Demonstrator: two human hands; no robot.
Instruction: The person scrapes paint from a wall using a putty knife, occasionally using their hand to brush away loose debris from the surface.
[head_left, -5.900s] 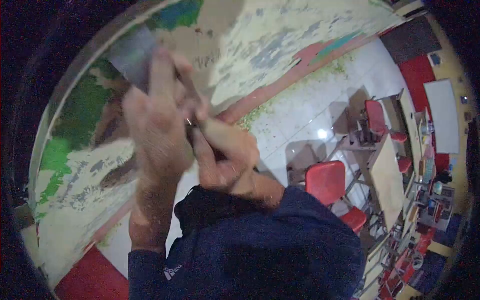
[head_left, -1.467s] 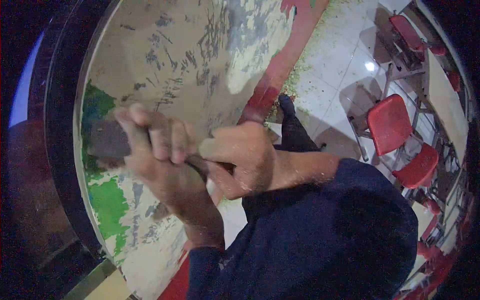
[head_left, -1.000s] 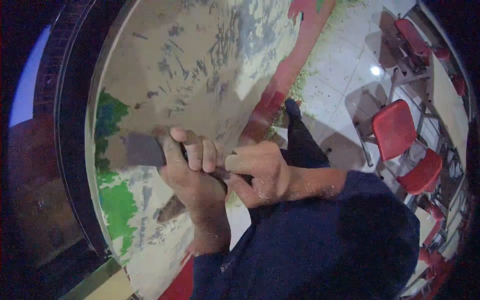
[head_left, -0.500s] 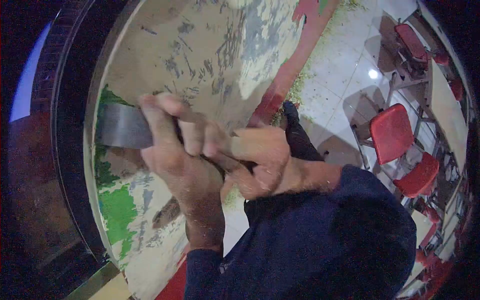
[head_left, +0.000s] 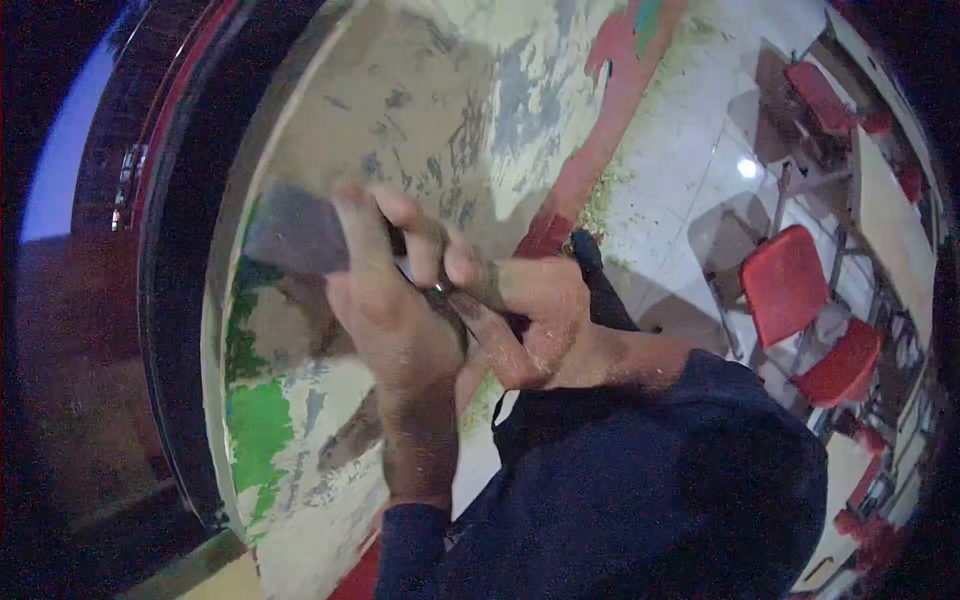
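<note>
The wide flat blade of a scraper (head_left: 290,230) lies against the patchy painted wall (head_left: 360,110), close to its pale edge strip. My left hand (head_left: 390,290) is wrapped round the scraper near the blade, with its fingers curled over it. Behind it, my right hand (head_left: 535,315) is closed round the handle end, touching the fingers of my left hand. Most of the handle is hidden by both hands. Green paint (head_left: 260,430) shows on the wall below the blade, and bare grey and cream patches lie around.
A dark frame (head_left: 185,250) runs along the wall's left edge. Paint flakes (head_left: 610,190) litter the white tiled floor (head_left: 680,150) beside a reddish band. Red chairs (head_left: 785,285) and pale tabletops (head_left: 895,220) stand at the right. A dark-clad foot (head_left: 590,255) is near the wall's base.
Over the last second the blade and both hands shifted up, with the blade first moving left, then right. Since the oldest frame, the view has turned and the dark frame has appeared at left.
</note>
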